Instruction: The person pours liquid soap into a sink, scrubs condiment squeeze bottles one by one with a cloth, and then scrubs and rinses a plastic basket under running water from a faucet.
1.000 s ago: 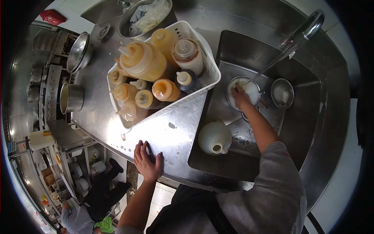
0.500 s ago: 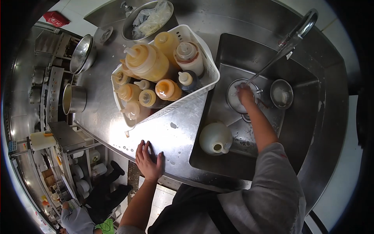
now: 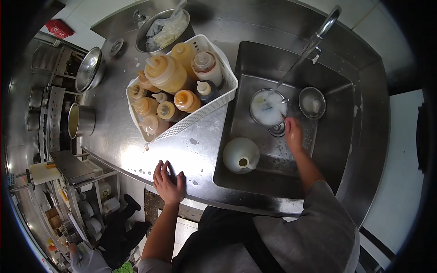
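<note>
My left hand (image 3: 169,184) rests on the steel counter (image 3: 200,157) with its fingers spread, holding nothing. Inside the sink (image 3: 255,177), my right hand (image 3: 292,132) is just off the lower right rim of a round metal bowl (image 3: 268,108) full of foamy water. Its fingers are bent together, and whatever may be between them is too small to make out. Water runs from the faucet (image 3: 328,20) into the bowl. A smaller metal bowl (image 3: 312,103) lies to the right, and a pale round jug (image 3: 241,155) stands at the sink's lower left.
A white basket (image 3: 200,111) of squeeze bottles stands left of the sink. Behind it is a metal pot (image 3: 144,38) with plastic bags. Metal bowls (image 3: 89,69) and a pot (image 3: 82,120) sit farther left. Another person (image 3: 88,260) is at the lower left.
My right hand has come out of the foamy bowl to its lower right. My left hand stays on the counter. The whole view has shifted a little.
</note>
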Demonstrator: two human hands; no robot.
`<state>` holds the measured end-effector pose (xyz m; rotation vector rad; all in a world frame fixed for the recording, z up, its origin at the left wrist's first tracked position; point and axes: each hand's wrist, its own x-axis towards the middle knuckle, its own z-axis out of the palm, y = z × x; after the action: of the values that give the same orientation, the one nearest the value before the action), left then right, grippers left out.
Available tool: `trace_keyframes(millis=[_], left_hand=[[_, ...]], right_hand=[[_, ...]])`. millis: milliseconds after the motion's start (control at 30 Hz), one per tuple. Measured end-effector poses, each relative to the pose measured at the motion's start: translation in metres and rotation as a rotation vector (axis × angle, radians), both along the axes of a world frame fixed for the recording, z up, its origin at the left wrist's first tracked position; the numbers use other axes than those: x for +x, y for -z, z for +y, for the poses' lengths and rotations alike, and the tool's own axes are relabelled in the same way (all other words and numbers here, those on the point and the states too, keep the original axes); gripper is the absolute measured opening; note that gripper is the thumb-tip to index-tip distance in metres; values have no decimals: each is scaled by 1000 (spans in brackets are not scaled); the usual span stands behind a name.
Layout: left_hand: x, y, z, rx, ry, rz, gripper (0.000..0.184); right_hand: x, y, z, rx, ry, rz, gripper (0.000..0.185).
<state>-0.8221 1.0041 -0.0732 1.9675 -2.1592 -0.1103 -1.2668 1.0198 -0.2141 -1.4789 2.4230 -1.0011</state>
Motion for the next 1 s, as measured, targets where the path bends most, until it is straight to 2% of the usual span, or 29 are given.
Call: trace_keyframes(millis=[67,167,200,267,333,367,433,567,633,767,867,933,1000], left_hand=[[0,-1,0,0,-2,19,55],[2,0,0,-7,5,6,55],[1,0,0,-13,3,8,55],[1,-1,1,-1,-13,11,55],[2,-1,1,-6,-7,10,54],[2,0,0,-10,-2,13,54],[2,1,0,-14,1,14,54],[2,0,-1,-6,-1,10,53],[1,1,-1,-10,1,8,53],[2,2,0,-16,17,13,52],[0,0,0,-14,12,2,51],[-1,1,0,-18,17,7,50],[-2,0,2,-6,7,13,49]], right_hand=[[14,2,12,-24,-237,-88,10],[32,-13,20,-46,-250,-6,13],[26,7,21,-94,-78,-51,18],[-6,29,4,-142,232,-110,16],[-48,65,-14,-150,366,-353,16],[-59,68,-24,-150,365,-356,16],[-71,74,-43,220,387,-871,22],[-57,126,-54,247,309,-857,25],[-47,139,-52,176,271,-353,21],[-28,121,-36,158,344,-331,20],[-24,110,-26,108,426,-458,18],[-26,87,-13,243,410,-401,18],[-34,89,5,251,352,-364,17]])
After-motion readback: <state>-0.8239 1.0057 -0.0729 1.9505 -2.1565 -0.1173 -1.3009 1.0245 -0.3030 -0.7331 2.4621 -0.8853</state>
